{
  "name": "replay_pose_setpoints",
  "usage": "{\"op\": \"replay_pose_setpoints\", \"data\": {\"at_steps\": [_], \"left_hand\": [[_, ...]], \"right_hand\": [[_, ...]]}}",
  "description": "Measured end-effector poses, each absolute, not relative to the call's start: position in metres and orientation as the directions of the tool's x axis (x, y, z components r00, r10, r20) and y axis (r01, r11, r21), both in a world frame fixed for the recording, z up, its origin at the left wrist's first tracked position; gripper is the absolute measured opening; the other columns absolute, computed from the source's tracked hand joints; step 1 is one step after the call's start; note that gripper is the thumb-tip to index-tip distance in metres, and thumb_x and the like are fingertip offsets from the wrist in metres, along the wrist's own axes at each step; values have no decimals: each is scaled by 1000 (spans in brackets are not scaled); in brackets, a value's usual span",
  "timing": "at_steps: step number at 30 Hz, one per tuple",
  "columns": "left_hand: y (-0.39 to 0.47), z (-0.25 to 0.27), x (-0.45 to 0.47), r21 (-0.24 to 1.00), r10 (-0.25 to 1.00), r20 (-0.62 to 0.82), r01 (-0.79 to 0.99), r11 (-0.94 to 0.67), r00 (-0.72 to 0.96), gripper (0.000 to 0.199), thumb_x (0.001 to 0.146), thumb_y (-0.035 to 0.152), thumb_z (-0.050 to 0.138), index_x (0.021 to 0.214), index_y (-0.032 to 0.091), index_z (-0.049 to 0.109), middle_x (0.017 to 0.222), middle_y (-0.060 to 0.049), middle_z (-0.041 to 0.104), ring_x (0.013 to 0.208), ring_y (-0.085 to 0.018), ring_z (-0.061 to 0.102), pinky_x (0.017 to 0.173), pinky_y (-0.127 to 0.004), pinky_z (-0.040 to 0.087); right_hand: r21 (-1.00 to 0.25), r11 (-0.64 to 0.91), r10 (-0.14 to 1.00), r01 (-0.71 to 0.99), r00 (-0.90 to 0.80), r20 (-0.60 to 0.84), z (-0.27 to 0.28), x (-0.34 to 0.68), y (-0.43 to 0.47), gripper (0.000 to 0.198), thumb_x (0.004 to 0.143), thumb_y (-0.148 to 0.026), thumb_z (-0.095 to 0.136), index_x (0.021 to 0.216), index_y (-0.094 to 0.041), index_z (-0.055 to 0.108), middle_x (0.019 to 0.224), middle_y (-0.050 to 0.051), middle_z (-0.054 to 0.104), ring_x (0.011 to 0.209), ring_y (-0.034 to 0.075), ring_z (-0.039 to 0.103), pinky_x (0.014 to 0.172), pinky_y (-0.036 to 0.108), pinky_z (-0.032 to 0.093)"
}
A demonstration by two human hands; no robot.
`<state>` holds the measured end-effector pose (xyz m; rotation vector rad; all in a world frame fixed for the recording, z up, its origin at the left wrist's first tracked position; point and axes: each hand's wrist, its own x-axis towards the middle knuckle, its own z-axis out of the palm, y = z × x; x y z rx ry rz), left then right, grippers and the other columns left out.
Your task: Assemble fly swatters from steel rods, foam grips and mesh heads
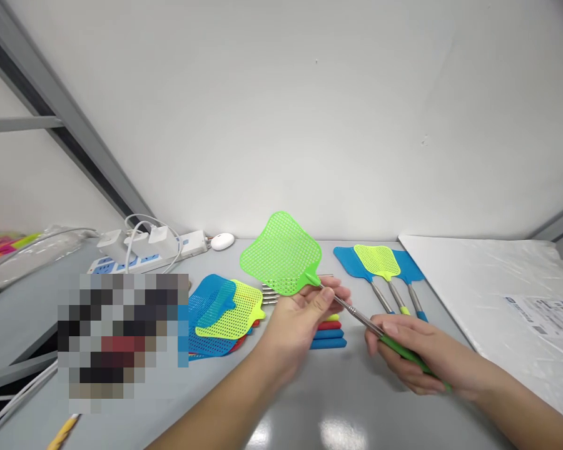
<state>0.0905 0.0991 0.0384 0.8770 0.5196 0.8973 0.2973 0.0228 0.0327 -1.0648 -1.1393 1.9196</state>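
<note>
A green fly swatter (284,253) with a telescopic metal shaft is held slantwise above the table. My left hand (300,319) pinches the thin shaft just below the mesh head. My right hand (415,353) wraps around the green grip at the lower end. Under and behind my left hand lie loose handles with metal rods, among them a blue handle (329,343) and a red handle (329,325); their far parts are partly hidden. Left of them is a pile of swatter heads, with a yellow head (248,312) and a blue head (211,303) on top.
Three swatters, including a yellow one (378,260), lie at the back right. A plastic-wrapped white package (502,281) covers the right side. A power strip (192,244) with plugged-in chargers and a white oval device (222,241) sit back left. A pixelated patch hides the left part.
</note>
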Motion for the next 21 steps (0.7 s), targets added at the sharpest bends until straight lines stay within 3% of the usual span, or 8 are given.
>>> {"op": "replay_pose_setpoints", "data": {"at_steps": [4, 10, 14, 17, 21], "left_hand": [[85, 34, 96, 907, 744, -85, -258, 334, 663, 26, 87, 38, 64, 100, 17, 72, 104, -10, 71, 100, -22, 64, 96, -37, 46], [77, 34, 101, 957, 816, -36, -215, 194, 577, 27, 88, 40, 62, 91, 16, 75, 96, -9, 72, 94, -20, 64, 87, -31, 47], [102, 48, 84, 882, 953, 47, -460, 100, 298, 25, 88, 39, 63, 80, 17, 71, 84, -4, 69, 84, -15, 64, 84, -29, 49], [119, 64, 63, 778, 987, 119, -628, -25, 108, 17, 84, 33, 69, 79, 17, 70, 79, -1, 66, 78, -12, 63, 82, -27, 51], [103, 76, 51, 746, 987, 144, -663, -58, 76, 15, 85, 32, 68, 82, 17, 69, 80, -1, 66, 78, -12, 64, 81, -27, 54]], "right_hand": [[-885, -439, 815, -155, -483, -320, 27, 292, 19, 33, 100, -43, 39, 95, -18, 59, 50, -10, 35, 33, 3, 22, 35, 16, 23], [-915, -394, 836, -84, -447, -319, 34, 279, 23, 41, 98, -50, 39, 70, -20, 43, 48, -10, 29, 37, 5, 20, 35, 19, 16], [-928, -257, 902, 268, -279, -330, 48, 282, 16, 44, 97, -54, 40, 67, -20, 36, 56, -7, 32, 48, 7, 25, 43, 20, 21], [-816, -140, 951, 560, -154, -269, 57, 295, -7, 41, 97, -51, 40, 69, -21, 37, 65, -4, 38, 59, 11, 36, 54, 21, 32], [-633, -45, 979, 773, -90, -180, 65, 313, -42, 35, 97, -47, 39, 73, -23, 46, 70, -1, 51, 66, 16, 51, 60, 24, 40]]}}
